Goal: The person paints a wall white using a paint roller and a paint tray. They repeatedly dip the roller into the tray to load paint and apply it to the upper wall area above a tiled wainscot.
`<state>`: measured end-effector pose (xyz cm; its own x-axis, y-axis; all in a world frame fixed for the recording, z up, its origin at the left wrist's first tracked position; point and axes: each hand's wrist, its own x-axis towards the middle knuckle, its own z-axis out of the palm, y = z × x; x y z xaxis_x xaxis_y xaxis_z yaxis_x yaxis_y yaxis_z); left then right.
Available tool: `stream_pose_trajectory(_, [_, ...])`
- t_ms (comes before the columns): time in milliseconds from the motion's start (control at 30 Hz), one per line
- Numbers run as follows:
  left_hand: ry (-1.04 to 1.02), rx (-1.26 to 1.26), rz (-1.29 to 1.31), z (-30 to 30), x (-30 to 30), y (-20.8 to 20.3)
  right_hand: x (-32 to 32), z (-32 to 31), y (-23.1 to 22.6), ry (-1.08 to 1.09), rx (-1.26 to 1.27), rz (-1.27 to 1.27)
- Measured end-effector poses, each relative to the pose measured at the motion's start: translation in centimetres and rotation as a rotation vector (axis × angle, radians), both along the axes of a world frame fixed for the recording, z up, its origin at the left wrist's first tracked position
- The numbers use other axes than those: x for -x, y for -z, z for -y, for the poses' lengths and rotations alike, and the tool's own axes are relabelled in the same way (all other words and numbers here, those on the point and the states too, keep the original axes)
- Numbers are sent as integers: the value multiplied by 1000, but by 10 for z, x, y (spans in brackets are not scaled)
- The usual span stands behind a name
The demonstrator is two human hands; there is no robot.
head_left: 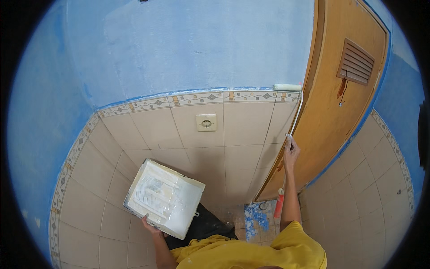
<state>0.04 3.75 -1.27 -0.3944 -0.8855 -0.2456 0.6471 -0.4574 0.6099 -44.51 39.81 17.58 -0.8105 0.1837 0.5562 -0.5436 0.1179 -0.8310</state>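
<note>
My left hand grips the lower edge of a white paint tray, fingers curled under its rim. The tray is tilted, with wet white paint on its ribbed part and in its well. My right hand is closed around the thin metal rod of a paint roller. The roller's pale sleeve lies against the wall, along the top of the patterned border tiles, close to the door frame. Below that hand is a red grip, apparently the roller's handle; the forearm partly covers the stretch between.
A blue wall rises above beige tiles with a wall socket. At right stands a brown wooden door with a vent grille. Blue-and-white splotches mark the floor. Tiled side walls close in on both sides.
</note>
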Motion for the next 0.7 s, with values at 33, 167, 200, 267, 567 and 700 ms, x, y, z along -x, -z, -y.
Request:
stream_pose_trajectory(33, [15,13,-27,3,0,3,9,0,-2,2,7,-46])
stream_pose_trajectory(167, [3,39,-40,8,-5,15,19,9,-54,-31,-23,-108])
stream_pose_trajectory(200, [-7,42,-25,8,-4,14,24,9,-72,-7,-38,-152])
stream_pose_trajectory(267, [-26,-39,34,9,-6,15,39,10,-108,10,-52,-201])
stream_pose_trajectory(567, [19,4,-2,0,6,0,71,25,-306,102,-105,-414])
stream_pose_trajectory(700, [-19,-49,56,-6,14,-15,91,28,-381,154,-128,-441])
